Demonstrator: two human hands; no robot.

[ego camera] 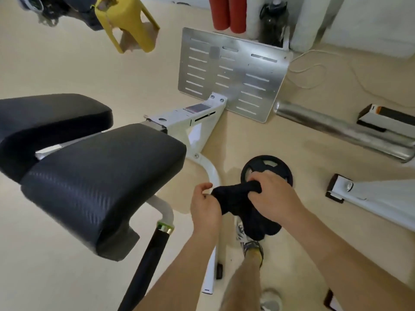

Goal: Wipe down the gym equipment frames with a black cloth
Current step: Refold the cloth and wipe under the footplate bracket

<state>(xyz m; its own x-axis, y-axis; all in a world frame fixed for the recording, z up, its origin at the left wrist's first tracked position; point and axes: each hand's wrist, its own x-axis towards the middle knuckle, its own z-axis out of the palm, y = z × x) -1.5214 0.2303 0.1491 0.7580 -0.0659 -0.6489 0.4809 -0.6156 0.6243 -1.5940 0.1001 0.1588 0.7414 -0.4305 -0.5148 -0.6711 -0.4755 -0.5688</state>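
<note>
at the far left, two black padded cushions (101, 182) of a gym machine sit side by side, the nearer one larger in the view. below the nearer cushion a black foam handle (152, 250) goes down to the bottom edge, joined to a white tube by a shiny ring. above, near the top edge, a yellow plastic object (128, 23) is seen. the white frame (195, 129) runs from the cushions to a slotted metal foot plate (233, 75) that stands tilted on the beige floor (67, 70).

right of the cushions, the left hand (205, 205) pinches one end of the black cloth (244, 205) with curled fingers. the cloth is bunched and held in the air between both hands, just to the right of the frame's curved white tube, and its lower part hangs down over a shoe (253, 250). the right hand (271, 194) grips the upper end of the cloth, fingers closed over it. behind this hand a black weight plate (256, 163) lies flat on the floor.

at the top, two red foam rollers (226, 12) and a dark water bottle (272, 21) stand beside each other. further right lie a silver roll (336, 129) and another white frame part (370, 196).
</note>
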